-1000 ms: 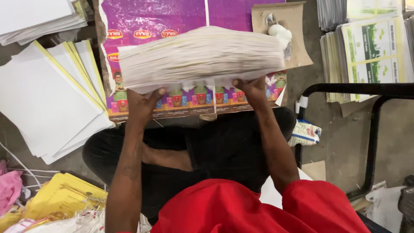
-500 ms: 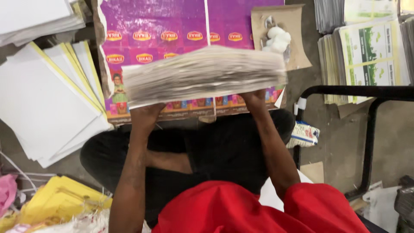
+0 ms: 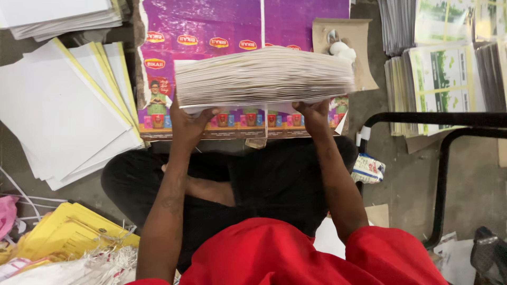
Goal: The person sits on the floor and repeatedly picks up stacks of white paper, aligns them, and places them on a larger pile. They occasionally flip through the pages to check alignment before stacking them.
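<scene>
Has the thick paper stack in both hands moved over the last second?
Yes. The paper stack rose away from the person, covering more of the purple printed sheet.

Both forearms extended forward, left hand (image 3: 189,125) and right hand (image 3: 313,117) apparently gripping, fingers mostly hidden

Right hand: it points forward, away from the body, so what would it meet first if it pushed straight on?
The thick stack of sheets, which the right hand already grips from below. Past that, probably the purple printed sheets on the floor, though depth is hard to judge.
</scene>
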